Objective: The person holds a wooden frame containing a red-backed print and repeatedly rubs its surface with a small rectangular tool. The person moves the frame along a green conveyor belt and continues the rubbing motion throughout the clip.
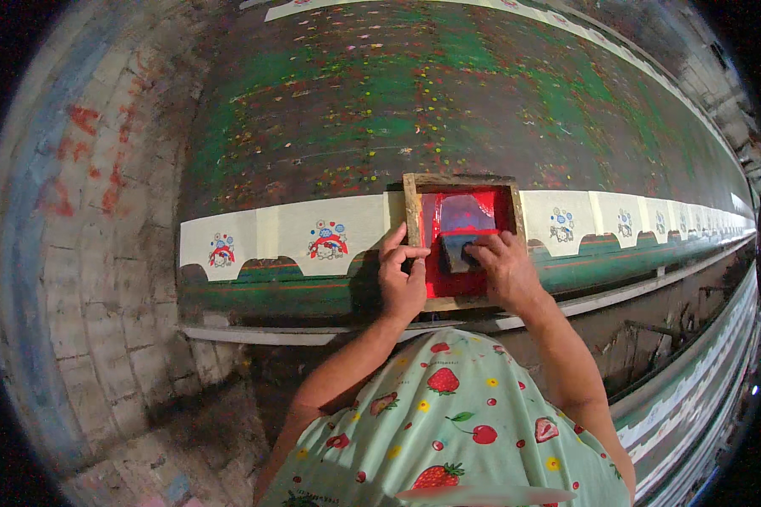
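A wooden-framed printing screen [412,207] lies on the long table, its mesh coated with red ink [441,283]. My left hand [402,277] grips the left side of this frame, thumb and fingers bent over the wood. Inside the frame, my right hand [509,269] holds a dark, flat-bladed squeegee [457,253], which rests on the inky mesh. Beneath the screen runs a row of cream cut pieces [364,221]. Those to the left carry a red and blue cartoon print [327,243], and those to the right a mostly blue one [561,226].
The dark green table [313,127] is speckled with paint and stretches far to the right. Along its near edge runs a pale rail [330,336]. More tables with cream pieces [693,422] stand at the lower right. A brick floor [101,296] lies to the left.
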A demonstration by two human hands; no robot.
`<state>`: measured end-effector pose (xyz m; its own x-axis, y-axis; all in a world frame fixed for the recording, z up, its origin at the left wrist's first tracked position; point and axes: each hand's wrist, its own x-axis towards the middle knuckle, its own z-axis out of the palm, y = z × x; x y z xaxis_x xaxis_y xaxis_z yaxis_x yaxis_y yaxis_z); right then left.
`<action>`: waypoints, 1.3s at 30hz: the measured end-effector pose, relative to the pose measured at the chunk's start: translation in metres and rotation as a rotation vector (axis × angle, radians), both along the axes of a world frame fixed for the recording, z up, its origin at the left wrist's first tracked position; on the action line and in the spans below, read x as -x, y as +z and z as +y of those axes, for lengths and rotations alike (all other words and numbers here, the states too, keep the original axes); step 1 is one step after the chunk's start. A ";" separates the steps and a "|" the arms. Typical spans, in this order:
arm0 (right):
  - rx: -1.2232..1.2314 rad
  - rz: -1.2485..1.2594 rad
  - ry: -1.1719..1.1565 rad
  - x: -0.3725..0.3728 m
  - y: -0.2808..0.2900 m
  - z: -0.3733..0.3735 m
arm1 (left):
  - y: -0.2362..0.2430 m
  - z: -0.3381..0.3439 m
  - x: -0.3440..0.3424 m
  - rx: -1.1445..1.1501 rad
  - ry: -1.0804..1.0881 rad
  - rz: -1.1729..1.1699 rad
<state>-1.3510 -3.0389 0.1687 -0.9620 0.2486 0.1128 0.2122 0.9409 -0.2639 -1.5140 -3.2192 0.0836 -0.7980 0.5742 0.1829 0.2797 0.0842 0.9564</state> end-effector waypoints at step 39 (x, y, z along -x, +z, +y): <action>0.599 0.539 -0.460 -0.284 -0.027 0.119 | 0.012 0.166 -0.165 0.063 -0.010 0.075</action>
